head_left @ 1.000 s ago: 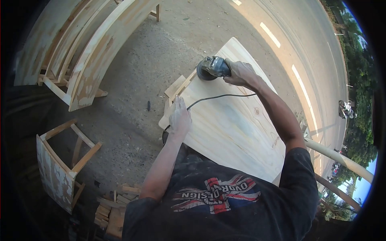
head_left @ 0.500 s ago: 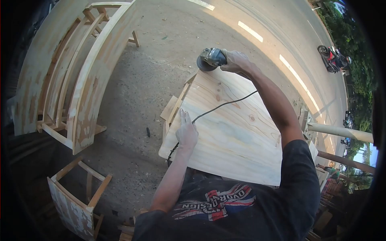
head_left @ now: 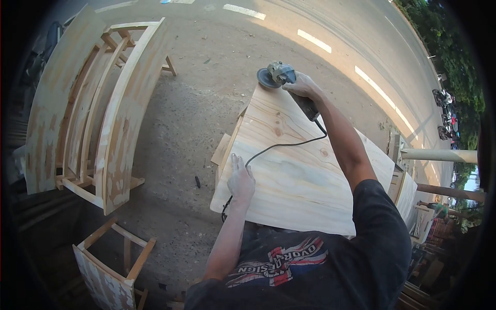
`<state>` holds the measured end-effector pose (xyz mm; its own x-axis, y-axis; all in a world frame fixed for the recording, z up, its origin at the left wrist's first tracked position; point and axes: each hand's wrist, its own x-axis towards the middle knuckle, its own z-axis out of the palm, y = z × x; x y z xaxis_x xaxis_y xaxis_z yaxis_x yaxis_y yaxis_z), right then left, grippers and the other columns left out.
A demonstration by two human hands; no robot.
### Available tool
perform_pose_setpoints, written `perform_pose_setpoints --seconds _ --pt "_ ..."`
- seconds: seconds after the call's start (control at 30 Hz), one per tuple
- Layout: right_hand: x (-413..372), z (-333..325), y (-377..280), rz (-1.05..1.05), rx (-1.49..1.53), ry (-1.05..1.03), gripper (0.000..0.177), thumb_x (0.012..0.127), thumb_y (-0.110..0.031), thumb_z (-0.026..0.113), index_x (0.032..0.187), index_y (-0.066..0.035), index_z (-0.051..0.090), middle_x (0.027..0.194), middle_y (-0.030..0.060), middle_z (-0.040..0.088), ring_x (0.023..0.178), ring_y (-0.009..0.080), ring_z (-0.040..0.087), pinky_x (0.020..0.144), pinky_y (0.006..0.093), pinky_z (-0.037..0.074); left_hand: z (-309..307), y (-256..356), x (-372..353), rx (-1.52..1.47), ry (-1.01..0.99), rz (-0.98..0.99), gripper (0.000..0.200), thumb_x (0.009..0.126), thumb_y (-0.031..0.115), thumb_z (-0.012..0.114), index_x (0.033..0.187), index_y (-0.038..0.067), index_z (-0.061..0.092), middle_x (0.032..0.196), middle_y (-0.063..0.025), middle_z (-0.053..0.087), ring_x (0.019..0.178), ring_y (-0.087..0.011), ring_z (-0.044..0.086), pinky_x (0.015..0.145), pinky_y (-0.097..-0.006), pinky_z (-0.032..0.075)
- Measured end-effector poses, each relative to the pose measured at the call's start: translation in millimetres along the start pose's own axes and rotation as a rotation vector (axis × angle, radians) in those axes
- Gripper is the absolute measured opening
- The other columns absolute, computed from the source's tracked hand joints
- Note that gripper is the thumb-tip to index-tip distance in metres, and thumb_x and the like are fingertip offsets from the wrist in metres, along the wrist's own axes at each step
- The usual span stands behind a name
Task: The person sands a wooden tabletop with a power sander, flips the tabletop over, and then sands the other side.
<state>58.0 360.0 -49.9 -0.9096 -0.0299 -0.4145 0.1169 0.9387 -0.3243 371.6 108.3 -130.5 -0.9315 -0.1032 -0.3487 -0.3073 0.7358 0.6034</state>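
My right hand (head_left: pixel 306 86) is wrapped round the body of an angle grinder (head_left: pixel 281 72), whose round disc (head_left: pixel 267 78) sits at the far left corner of a pale wooden panel (head_left: pixel 299 170). From the grinder's rear a black cord (head_left: pixel 281 144) curves over the panel and passes under my left hand (head_left: pixel 241 181). That hand lies dusty and flat near the panel's left edge, fingers stretched out and pointing away from me. Brown knots and long grain lines mark the wood. The panel's near edge meets my dark T-shirt.
Long wooden frames with patchy panels (head_left: pixel 116 129) stand on the left, a smaller wooden frame (head_left: pixel 106 274) below them. Beyond the panel runs a road (head_left: pixel 351 31) with white dashes; parked motorcycles (head_left: pixel 445 113) line its far right. Pale pole (head_left: pixel 439 155) at right.
The grinder has turned in my right hand, its body and cord end now showing, and its disc lies slightly farther right. A red motorcycle has left its spot on the road. My left hand stays put.
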Motion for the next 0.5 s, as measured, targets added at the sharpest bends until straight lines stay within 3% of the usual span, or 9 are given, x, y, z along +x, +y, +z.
perform_pose_setpoints --seconds 0.13,0.23,0.3,0.43,0.5 --pt "-9 6 17 0.063 0.067 0.037 0.067 0.075 -0.046 0.079 0.127 -0.006 0.068 0.108 0.019 0.076 0.1 0.0318 0.072 0.089 0.042 0.055 13 -10 -3 0.05 0.057 0.072 0.05 0.105 0.025 0.057 0.147 -0.001 0.054 0.166 -0.0183 0.041 0.106 -0.0387 0.073 0.085 -0.0491 0.06" --pt "-14 4 33 0.073 0.12 0.012 0.07 0.075 -0.046 0.077 0.13 -0.005 0.067 0.117 0.0223 0.075 0.108 0.0372 0.071 0.093 0.0448 0.055 7 -4 -8 0.062 0.043 0.067 0.049 0.105 0.026 0.057 0.146 -0.001 0.055 0.163 -0.0188 0.045 0.106 -0.0395 0.073 0.086 -0.0502 0.06" --pt "-20 3 49 0.057 0.107 0.02 0.07 0.075 -0.045 0.078 0.131 -0.005 0.067 0.119 0.0228 0.074 0.11 0.0371 0.071 0.094 0.0447 0.055 3 3 -15 0.0 -0.009 0.01 0.047 0.106 0.025 0.057 0.145 -0.001 0.057 0.163 -0.019 0.045 0.125 -0.0384 0.066 0.099 -0.0488 0.056" --pt "-34 0 85 0.131 0.14 0.016 0.069 0.075 -0.044 0.078 0.132 -0.005 0.067 0.121 0.023 0.074 0.112 0.037 0.07 0.095 0.0446 0.054 15 16 -26 0.026 -0.055 0.019 0.047 0.106 0.025 0.056 0.144 -0.002 0.058 0.16 -0.0195 0.048 0.124 -0.039 0.067 0.1 -0.0491 0.056" --pt "-45 1 108 0.113 0.122 0.062 0.066 0.074 -0.044 0.078 0.127 -0.006 0.068 0.106 0.0178 0.076 0.098 0.0315 0.071 0.088 0.0425 0.055 23 22 -36 0.024 -0.087 0.015 0.044 0.107 0.025 0.056 0.14 -0.003 0.062 0.154 -0.0203 0.055 0.123 -0.0393 0.067 0.101 -0.0491 0.055"
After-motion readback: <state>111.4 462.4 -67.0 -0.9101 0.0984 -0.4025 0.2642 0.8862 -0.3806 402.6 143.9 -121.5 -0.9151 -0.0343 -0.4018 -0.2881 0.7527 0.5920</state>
